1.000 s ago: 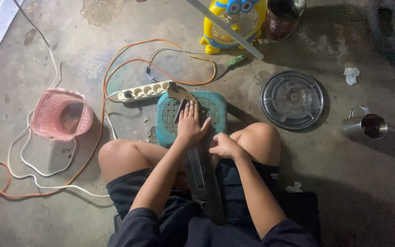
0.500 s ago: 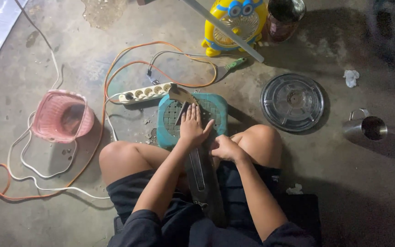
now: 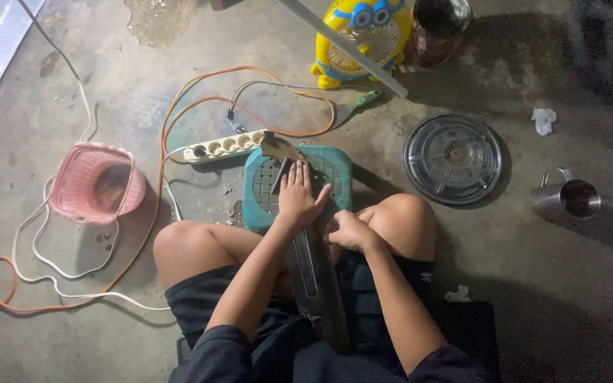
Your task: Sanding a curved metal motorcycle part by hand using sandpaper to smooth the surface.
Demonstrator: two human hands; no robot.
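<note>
A long dark metal bar (image 3: 313,276) runs from my lap up over a small teal plastic stool (image 3: 335,170) on the concrete floor. Its pale tip (image 3: 278,147) reaches past the stool's far edge. My left hand (image 3: 298,198) lies flat on the bar over the stool, fingers spread and pressing down. My right hand (image 3: 349,230) is closed around the bar's right edge, just below the left hand. My bare knees sit on either side of the stool.
A white power strip (image 3: 225,145) with orange and white cables lies behind the stool. A pink basket (image 3: 97,183) stands at left, a round clear lid (image 3: 452,159) and a metal mug (image 3: 569,197) at right, a yellow toy fan (image 3: 363,35) at the back.
Both hands stay on the bar with only a slight shift. The view has drifted a little.
</note>
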